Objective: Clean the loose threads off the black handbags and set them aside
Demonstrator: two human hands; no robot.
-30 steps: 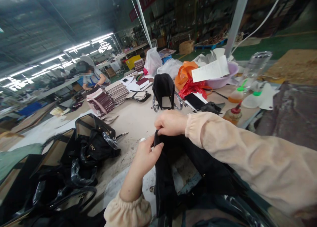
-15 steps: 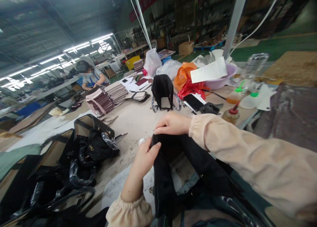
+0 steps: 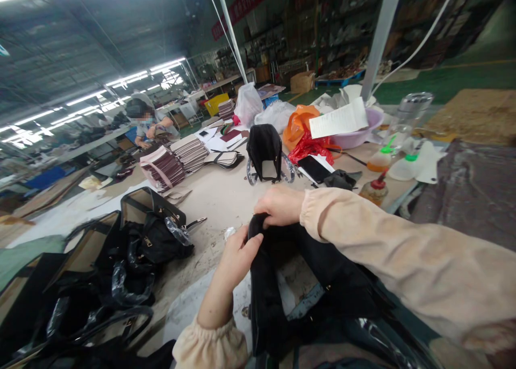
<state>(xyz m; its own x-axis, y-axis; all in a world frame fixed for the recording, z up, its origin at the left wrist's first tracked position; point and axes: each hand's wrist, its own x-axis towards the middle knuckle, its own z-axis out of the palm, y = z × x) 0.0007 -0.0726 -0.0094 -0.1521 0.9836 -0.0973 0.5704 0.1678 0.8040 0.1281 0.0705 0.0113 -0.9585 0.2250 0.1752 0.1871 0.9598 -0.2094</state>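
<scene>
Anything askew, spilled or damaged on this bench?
Minor only: dark marks soil the tabletop beside the left hand, and a paper sheet lies tilted over the lilac basin. No spill visible. No clear damage on the held black bag, though the hands hide part of its edge.

Black bag (image 3: 266, 299), open at the top.
It lies at the near edge of the counter (image 3: 213, 197), dark fabric walls spread around a gap, small gold-coloured studs showing.

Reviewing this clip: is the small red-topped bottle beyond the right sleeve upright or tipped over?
Upright: the bottle stands on the table with its red top uppermost and its amber-brown body below.
</scene>
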